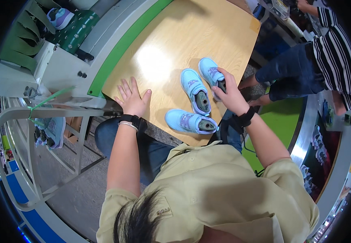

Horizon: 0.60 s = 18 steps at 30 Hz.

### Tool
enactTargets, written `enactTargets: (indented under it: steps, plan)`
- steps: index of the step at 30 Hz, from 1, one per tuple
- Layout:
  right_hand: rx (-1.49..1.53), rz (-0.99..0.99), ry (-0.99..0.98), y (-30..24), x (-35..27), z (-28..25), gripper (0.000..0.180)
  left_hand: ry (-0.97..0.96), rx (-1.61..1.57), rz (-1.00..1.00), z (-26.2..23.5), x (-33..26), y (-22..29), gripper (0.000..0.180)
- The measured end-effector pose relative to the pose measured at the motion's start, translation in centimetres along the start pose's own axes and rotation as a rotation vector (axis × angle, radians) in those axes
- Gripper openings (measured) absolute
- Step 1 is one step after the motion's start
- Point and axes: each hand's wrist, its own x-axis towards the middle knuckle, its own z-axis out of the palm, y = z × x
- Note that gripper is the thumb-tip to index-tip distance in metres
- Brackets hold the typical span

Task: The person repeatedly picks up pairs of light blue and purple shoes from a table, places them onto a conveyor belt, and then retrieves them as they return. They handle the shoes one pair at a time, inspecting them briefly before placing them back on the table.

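Three light-blue sneakers with lilac trim are on the wooden table, each with a dark green shoe last inside. My right hand (pixel 231 92) grips the far right sneaker (pixel 210 69) around its heel end, with the fingers over its opening. Just left of it lies the middle sneaker (pixel 192 83), its toe pointing away from me. The nearest sneaker (pixel 185 120) lies sideways close to the table's front edge, toe to the left. My left hand (pixel 133 97) rests with fingers spread at the table's left front edge, holding nothing.
The wooden table (pixel 159 36) borders a green-edged machine (pixel 122 38) on the left, where another sneaker (pixel 60 18) sits. A metal rack (pixel 41 111) with shoes stands at my left. On the right, a person in a striped shirt (pixel 337 56) stands near a conveyor (pixel 278 113).
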Motion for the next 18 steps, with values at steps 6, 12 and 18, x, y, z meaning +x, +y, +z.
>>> enactTargets:
  steps: [6, 12, 18]
  plan:
    - [0.065, -0.162, -0.175, -9.0, -0.6, -0.1, 0.075, 0.007, -0.011, 0.013, -0.1, 0.2, 0.1, 0.094]
    - [0.256, -0.079, -0.533, -6.8, -0.5, -1.7, 0.068, -0.011, -0.023, 0.009, -0.2, 0.1, 0.1, 0.094]
    - [0.337, -0.129, -0.652, -7.8, -2.5, -2.8, 0.069, -0.016, -0.018, 0.004, 0.0, 0.0, 0.0, 0.093]
